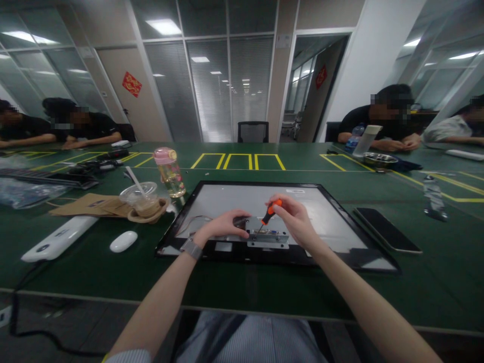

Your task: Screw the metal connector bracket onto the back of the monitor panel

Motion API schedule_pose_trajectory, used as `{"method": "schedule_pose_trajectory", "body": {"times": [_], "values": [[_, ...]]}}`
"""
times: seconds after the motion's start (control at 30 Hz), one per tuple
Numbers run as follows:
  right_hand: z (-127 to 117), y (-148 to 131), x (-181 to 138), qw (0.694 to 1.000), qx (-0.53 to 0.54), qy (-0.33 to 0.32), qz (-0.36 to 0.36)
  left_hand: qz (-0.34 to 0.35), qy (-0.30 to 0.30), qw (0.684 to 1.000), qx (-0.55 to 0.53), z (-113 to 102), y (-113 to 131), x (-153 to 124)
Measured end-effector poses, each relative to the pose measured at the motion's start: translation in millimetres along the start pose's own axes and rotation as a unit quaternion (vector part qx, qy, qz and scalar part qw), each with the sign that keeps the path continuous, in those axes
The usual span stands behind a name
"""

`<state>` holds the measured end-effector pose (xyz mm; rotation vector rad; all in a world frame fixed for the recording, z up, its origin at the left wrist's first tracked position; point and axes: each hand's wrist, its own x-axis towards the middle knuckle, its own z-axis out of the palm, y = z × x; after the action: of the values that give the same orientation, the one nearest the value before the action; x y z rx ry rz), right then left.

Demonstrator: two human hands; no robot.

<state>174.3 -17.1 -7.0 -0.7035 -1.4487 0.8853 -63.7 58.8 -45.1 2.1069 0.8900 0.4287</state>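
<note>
A black-framed monitor panel (333, 201) lies back-side up on the green table in front of me. Near its front edge is a small metal connector bracket (267, 238). My right hand (297, 219) is closed around an orange-handled screwdriver (270, 213), whose tip points down at the bracket. My left hand (227, 224), with a watch on the wrist, rests on the panel beside the bracket, fingers curled around a small dark part.
A white mouse (123, 241), a white power strip (56, 238), a plastic cup (143, 197) on brown paper and a pink-capped bottle (170, 171) stand to the left. A black phone (387, 229) lies to the right. Other people sit along the far side.
</note>
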Motion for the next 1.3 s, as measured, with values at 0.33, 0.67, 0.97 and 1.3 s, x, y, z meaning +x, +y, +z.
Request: {"method": "schedule_pose_trajectory", "body": {"times": [0.33, 0.67, 0.97, 1.3], "values": [[5.9, 1.1, 0.4, 0.999, -0.031, 0.015, -0.041, -0.006, 0.002, 1.0, 0.018, -0.9, 4.1, -1.1], [1.6, -5.1, -0.9, 0.991, -0.112, 0.045, -0.063, -0.007, 0.001, 1.0, 0.014, -0.2, 7.1, -1.8], [1.4, 0.2, 0.0, 0.997, -0.062, 0.016, -0.052, -0.002, 0.002, 1.0, 0.017, -0.7, 6.0, -1.5], [-0.5, -0.2, -0.3, 0.999, -0.032, -0.026, -0.028, -0.005, 0.002, 1.0, 0.017, -0.5, 3.7, -0.4]]}}
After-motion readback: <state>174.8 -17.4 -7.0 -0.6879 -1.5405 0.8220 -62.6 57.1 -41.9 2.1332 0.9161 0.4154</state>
